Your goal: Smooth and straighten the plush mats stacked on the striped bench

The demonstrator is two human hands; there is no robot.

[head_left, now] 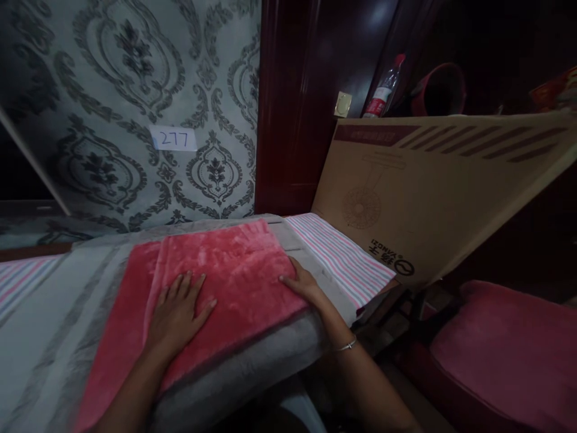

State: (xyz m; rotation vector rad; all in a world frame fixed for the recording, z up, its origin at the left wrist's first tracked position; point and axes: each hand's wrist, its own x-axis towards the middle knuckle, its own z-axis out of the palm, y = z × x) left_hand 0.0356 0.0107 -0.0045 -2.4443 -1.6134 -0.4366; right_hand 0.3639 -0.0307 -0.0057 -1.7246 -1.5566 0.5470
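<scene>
A plush red cloth lies partly folded over on a grey padded surface, its folded layer ending in a straight edge at the left. My left hand rests flat on the cloth near that edge, fingers spread. At the cloth's right edge is my right hand, with a bracelet on the wrist. Its thumb lies on top of the cloth and its fingers reach along the border. Whether those fingers go under the cloth is hidden.
A striped cloth lies to the right. Behind it leans a large cardboard box, with a plastic bottle beyond its top edge. A pink cushion is at the lower right. Patterned wallpaper bears a paper label.
</scene>
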